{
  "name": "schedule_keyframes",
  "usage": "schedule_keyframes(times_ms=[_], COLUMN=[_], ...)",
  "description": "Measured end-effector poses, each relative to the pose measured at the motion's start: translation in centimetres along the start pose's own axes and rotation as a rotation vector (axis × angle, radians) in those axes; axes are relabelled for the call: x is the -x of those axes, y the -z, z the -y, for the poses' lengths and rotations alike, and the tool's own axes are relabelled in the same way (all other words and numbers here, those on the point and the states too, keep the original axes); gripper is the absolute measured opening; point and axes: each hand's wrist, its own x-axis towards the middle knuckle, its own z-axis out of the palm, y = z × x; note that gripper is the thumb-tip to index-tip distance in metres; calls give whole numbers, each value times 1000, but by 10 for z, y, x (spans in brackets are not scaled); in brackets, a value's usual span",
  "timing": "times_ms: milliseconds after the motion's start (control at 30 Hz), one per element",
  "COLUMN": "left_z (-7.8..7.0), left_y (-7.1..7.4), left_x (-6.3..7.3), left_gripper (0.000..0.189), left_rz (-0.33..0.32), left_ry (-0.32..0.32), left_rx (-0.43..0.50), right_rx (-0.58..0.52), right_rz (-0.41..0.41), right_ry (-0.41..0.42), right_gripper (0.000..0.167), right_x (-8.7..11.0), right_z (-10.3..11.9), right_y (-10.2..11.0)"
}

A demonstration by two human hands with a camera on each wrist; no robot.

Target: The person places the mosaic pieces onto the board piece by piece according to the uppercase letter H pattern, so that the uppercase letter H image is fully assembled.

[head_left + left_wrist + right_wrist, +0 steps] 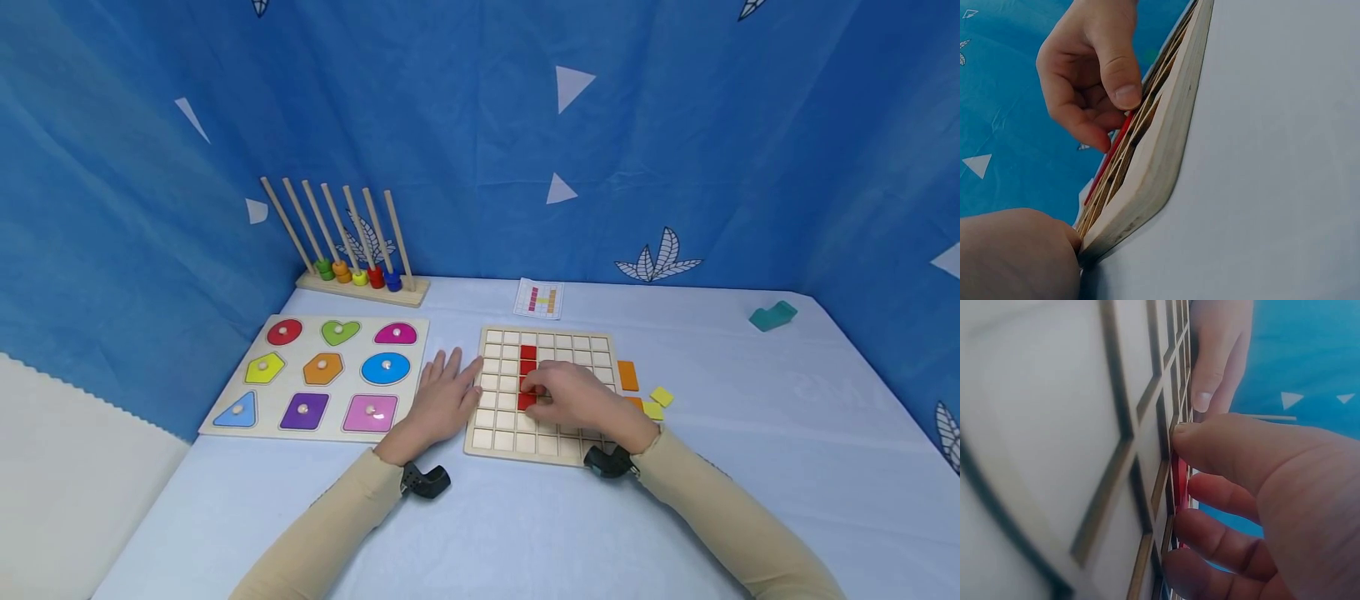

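A wooden grid board (498, 398) lies on the table, with red tiles (528, 352) in one column of its squares. My right hand (573, 396) is over the board, fingers curled, with thumb and index fingertips at the lowest red tile (527, 402). In the right wrist view, the thumb (1216, 447) and index finger stand on either side of the red edge. My left hand (444, 398) lies at the board's left edge, fingers extended, its thumb side right at the rim. The left wrist view shows the board's thick edge (1160, 169) from the side.
Orange tiles (627, 376) and yellow tiles (662, 397) lie right of the board. Behind it is a pattern card (539, 299). A knobbed shape puzzle (255, 375) is at left, a peg rack (420, 293) behind it. A teal block (773, 316) sits far right.
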Motion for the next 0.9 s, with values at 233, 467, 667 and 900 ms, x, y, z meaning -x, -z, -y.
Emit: schedule_keyframes(times_ms=[233,467,667,900], left_z=[0,0,-1,-1], left_y=[0,-2,-2,0], left_x=[-1,-1,-1,0], left_gripper=[53,53,54,54], left_rz=[-1,-2,4,2], left_ry=[-4,-3,0,6], left_rx=[2,4,7,13], right_rx=[-7,-10,-7,-8], right_rz=[2,4,0,-32], right_ry=[1,11,6,-4], right_gripper=[19,19,20,22], right_x=[1,1,7,26], right_z=[-1,-2,-5,-23], right_y=[1,2,9,21])
